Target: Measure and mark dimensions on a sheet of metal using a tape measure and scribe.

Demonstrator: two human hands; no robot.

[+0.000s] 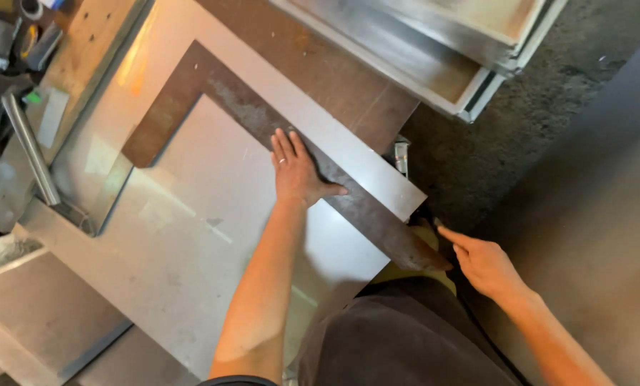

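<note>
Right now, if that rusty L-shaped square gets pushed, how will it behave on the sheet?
The rusty square looks like flat, stiff steel, probably heavy. Lying on the smooth metal sheet, it would likely slide, not tip. The left hand pressing flat on it should hold it.

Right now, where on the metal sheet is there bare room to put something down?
The sheet is bare inside the angle of the rusty L-shaped square, left of the left hand, which presses on it. The top-left corner, with the pipe and tools, is crowded. The right hand is off the sheet's edge.
</note>
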